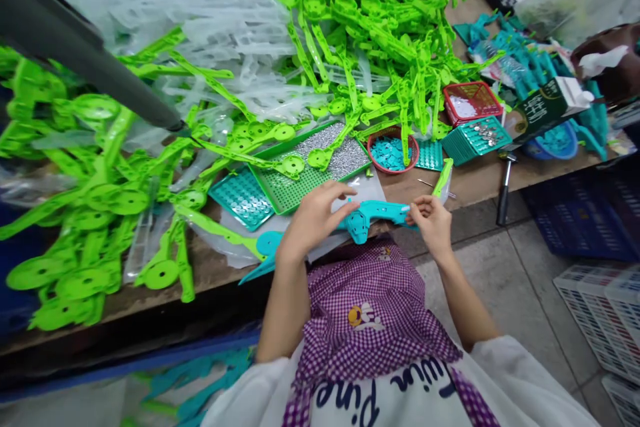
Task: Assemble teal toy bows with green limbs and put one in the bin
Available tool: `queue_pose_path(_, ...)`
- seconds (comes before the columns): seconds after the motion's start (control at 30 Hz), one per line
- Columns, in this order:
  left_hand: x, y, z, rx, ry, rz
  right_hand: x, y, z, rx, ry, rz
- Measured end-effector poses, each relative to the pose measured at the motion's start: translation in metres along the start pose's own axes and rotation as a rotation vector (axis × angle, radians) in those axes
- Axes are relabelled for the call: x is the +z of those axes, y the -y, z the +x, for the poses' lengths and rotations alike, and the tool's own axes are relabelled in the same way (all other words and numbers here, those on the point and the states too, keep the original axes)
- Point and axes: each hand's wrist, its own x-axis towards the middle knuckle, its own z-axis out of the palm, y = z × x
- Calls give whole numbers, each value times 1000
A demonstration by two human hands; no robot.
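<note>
A teal plastic part lies at the table's front edge, between my two hands. My left hand is bent over its left end, thumb and fingers apart around the rounded head of the part. At the other end, my right hand pinches the part's tip between thumb and fingers. Another teal piece sits partly under my left wrist. Just beyond my hands is a green tray of small silvery pieces, with a red round basket of teal bits beside it.
Green parts are heaped across the table's back and left. A dark grey bar slants in from the upper left. To the right are a red basket, teal trays, a carton, a blue bowl and a hammer.
</note>
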Motion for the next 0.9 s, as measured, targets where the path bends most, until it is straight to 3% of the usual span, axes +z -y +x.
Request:
queue_pose_path(0.07, 5, -1, 23, -9, 30, 16, 4, 1, 0, -68, -6, -74)
queue_pose_path(0.13, 7, 1, 29, -8, 67, 35, 10, 3, 2, -155, 17, -168)
queue_pose_path(0.23, 6, 13, 8, 9, 166, 82, 16, 2, 6, -225, 82, -277)
queue_pose_path(0.37, 2, 43, -37, -53, 198, 280, 17, -4, 10, -286, 154, -375)
queue_pose_path(0.47, 0, 61, -54, -77, 248, 388, 17, -8, 10, -307, 175, -417)
queue_pose_path(0.7, 0, 70, -50, -57, 303, 393, 19, -14, 7, -370, 131, -466)
queue_pose_path(0.9, 1, 69, -48, -98, 273, 356, 25, -3, 9, -429, 291, -811)
